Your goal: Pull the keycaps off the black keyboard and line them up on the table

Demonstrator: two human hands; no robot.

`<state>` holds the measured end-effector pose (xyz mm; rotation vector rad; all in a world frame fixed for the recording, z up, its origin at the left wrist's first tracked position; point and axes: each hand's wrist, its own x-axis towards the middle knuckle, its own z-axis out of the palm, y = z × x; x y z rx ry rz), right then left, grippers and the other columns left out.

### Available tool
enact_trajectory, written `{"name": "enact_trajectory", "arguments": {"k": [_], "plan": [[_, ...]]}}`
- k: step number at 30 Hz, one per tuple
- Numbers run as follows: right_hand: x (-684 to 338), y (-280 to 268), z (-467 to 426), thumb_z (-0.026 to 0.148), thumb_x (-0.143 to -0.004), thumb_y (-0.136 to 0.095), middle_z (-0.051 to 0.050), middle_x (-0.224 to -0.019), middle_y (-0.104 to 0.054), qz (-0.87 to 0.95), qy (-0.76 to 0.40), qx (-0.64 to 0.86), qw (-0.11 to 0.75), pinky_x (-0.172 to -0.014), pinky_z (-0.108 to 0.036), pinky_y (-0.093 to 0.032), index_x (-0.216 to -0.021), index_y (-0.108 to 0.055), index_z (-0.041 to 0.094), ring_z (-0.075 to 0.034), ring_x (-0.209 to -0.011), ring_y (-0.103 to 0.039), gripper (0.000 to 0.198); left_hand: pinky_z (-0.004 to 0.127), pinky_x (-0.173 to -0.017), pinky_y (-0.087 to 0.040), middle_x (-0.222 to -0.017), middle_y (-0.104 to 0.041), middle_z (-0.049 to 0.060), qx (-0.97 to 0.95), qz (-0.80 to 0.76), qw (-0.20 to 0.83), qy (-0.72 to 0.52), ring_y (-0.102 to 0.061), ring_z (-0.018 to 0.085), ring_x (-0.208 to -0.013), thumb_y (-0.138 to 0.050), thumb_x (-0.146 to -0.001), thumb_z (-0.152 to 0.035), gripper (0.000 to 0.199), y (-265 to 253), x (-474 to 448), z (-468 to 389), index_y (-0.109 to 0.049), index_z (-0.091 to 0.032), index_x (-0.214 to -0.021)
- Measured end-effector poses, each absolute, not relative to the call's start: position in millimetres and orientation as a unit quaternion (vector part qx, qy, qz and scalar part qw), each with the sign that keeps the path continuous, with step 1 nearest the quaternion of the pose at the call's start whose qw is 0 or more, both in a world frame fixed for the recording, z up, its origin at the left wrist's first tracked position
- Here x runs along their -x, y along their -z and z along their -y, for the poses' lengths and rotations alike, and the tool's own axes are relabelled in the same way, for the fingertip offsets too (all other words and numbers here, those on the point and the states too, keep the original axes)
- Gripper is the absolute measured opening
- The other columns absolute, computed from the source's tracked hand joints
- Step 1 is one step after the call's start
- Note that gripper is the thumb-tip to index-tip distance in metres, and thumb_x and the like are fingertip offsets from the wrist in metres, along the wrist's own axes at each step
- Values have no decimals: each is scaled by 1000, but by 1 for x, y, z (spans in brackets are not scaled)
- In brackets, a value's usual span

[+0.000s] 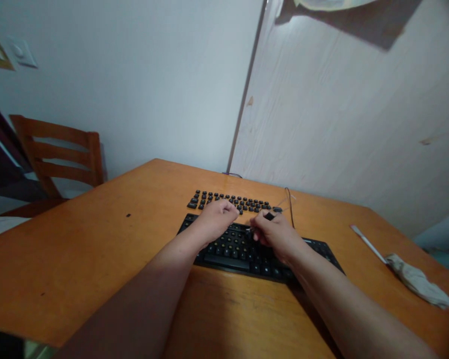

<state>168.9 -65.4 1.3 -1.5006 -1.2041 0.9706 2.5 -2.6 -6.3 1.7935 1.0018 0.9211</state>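
A black keyboard lies on the wooden table, with many keys gone from its upper rows and pale switch spots showing. My left hand hovers over its upper left part, fingers pinched together; whether a keycap is between them I cannot make out. Over the middle right of the keyboard, my right hand grips a small black-handled tool whose thin metal tip points left toward the bare switches. Loose black keycaps stand in rows just behind the keyboard, partly hidden by my left hand.
A cable runs at the back of the table. To the right lie a white-handled brush and a crumpled cloth. One small black piece rests at left. A wooden chair stands beyond the left edge.
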Motion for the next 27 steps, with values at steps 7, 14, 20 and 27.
{"name": "enact_trajectory", "arguments": {"k": [7,14,20,27], "plan": [[-166,-6,69,36,-83,-59,3,-52,-57,539,-308,583,524,-43,-21,-35,-65,-51,19,-9,-43,-46,26,27,-70,-46,-83,-68,4,-662,-340,590,-313,-61,13,-72,-59,-77,-28,20,1,-8,13,-64,-16,-92],[-161,-8,73,39,-85,-58,2,-55,-57,571,-252,577,527,-47,-24,-40,-64,-51,20,-12,-48,-50,30,26,-68,-47,-77,-67,4,-637,-320,631,-308,-62,13,-69,-60,-76,-24,18,6,-11,12,-61,-16,-92],[-159,-4,71,39,-87,-58,1,-60,-58,591,-247,566,518,-48,-23,-40,-71,-56,19,-12,-51,-51,26,25,-63,-46,-71,-64,1,-627,-332,626,-323,-60,12,-64,-58,-71,-16,14,7,-12,12,-56,-17,-85],[-163,-6,73,46,-92,-51,-2,-77,-65,618,-214,537,533,-54,-24,-46,-96,-65,19,-15,-64,-60,30,25,-64,-47,-71,-64,1,-608,-341,644,-316,-62,12,-66,-60,-73,-18,16,5,-10,11,-55,-17,-88]]}}
